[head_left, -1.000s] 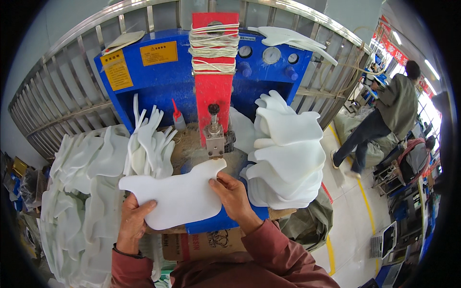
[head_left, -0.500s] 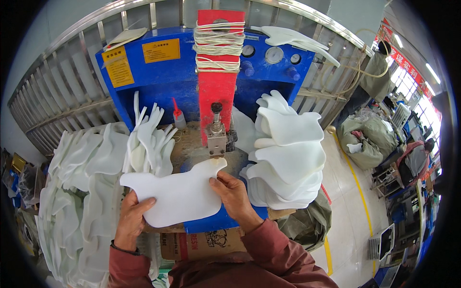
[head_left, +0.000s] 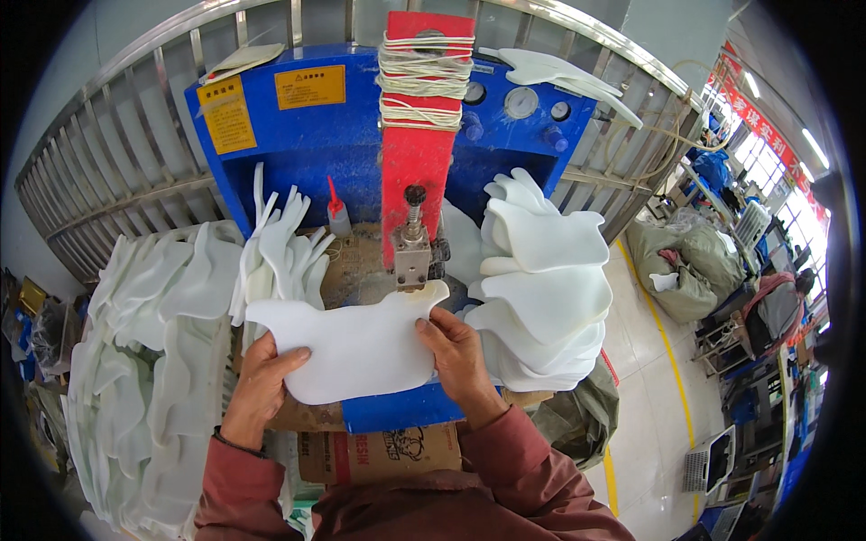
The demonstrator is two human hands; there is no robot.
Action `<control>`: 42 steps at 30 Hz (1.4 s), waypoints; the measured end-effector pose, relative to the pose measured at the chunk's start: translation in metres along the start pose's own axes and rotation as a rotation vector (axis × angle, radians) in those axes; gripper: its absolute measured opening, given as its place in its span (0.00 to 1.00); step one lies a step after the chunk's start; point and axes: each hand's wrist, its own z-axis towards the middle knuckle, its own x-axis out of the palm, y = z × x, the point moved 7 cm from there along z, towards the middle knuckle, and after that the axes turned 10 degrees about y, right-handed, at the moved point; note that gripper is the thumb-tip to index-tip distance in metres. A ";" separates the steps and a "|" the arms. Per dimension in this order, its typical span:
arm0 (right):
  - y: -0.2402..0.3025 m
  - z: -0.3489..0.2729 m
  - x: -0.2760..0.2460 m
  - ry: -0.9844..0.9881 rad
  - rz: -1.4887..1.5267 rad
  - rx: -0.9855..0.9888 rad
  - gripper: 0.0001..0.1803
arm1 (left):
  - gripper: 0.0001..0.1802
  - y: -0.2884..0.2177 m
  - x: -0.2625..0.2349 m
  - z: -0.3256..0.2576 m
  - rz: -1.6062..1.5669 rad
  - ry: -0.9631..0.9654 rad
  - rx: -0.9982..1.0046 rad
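Note:
Between my two hands I hold a white foam sheet piece [head_left: 356, 347] with a curved, two-horned outline. My left hand [head_left: 262, 383] grips its left edge, thumb on top. My right hand [head_left: 457, 361] pinches the right edge close to a horn with a yellowish patch. The piece's upper right edge lies right at the metal head [head_left: 412, 257] of a blue machine [head_left: 316, 135] with a red upright arm [head_left: 417, 171]. Whether the edge touches the head I cannot tell.
Similar white pieces form a stack [head_left: 546, 298] on the right, a large heap [head_left: 149, 388] at left, and a bundle of narrow strips [head_left: 280, 248]. A red-tipped bottle [head_left: 337, 216] stands behind. Cardboard [head_left: 388, 455] lies below; sacks [head_left: 686, 261] sit on the right-hand floor.
Both hands have shifted the foam piece slightly right and away from me, closer under the metal head. A standing person at the far right is out of view now.

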 end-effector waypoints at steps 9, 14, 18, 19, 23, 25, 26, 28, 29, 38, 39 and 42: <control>0.011 -0.002 -0.020 -0.064 -0.100 -0.044 0.15 | 0.23 0.003 0.012 0.018 0.025 0.057 -0.008; 0.018 -0.003 -0.028 -0.085 -0.137 -0.039 0.16 | 0.23 0.006 0.018 0.027 0.028 0.079 -0.020; 0.027 -0.004 -0.033 -0.097 -0.141 -0.098 0.17 | 0.23 0.008 0.024 0.037 0.024 0.102 -0.027; 0.029 -0.004 -0.035 -0.102 -0.152 -0.103 0.17 | 0.23 0.009 0.026 0.040 0.013 0.113 -0.027; 0.036 -0.006 -0.045 -0.163 -0.202 -0.070 0.18 | 0.22 0.012 0.034 0.049 0.016 0.126 -0.044; 0.042 -0.009 -0.049 -0.201 -0.215 -0.109 0.18 | 0.22 0.014 0.038 0.053 0.019 0.144 -0.042; 0.044 -0.010 -0.049 -0.198 -0.186 -0.133 0.17 | 0.22 0.015 0.040 0.056 0.015 0.159 -0.038; 0.048 -0.011 -0.054 -0.217 -0.229 -0.113 0.18 | 0.22 0.017 0.045 0.061 0.012 0.183 -0.033; 0.050 -0.012 -0.056 -0.214 -0.238 -0.108 0.19 | 0.22 0.019 0.046 0.063 0.012 0.191 -0.034; 0.064 -0.022 -0.076 -0.310 -0.238 -0.120 0.19 | 0.23 0.029 0.066 0.072 0.039 0.261 -0.093; 0.067 -0.023 -0.077 -0.309 -0.265 -0.137 0.19 | 0.23 0.030 0.068 0.071 0.056 0.257 -0.107; 0.069 -0.026 -0.080 -0.308 -0.249 -0.155 0.19 | 0.21 0.030 0.072 0.071 0.090 0.243 -0.136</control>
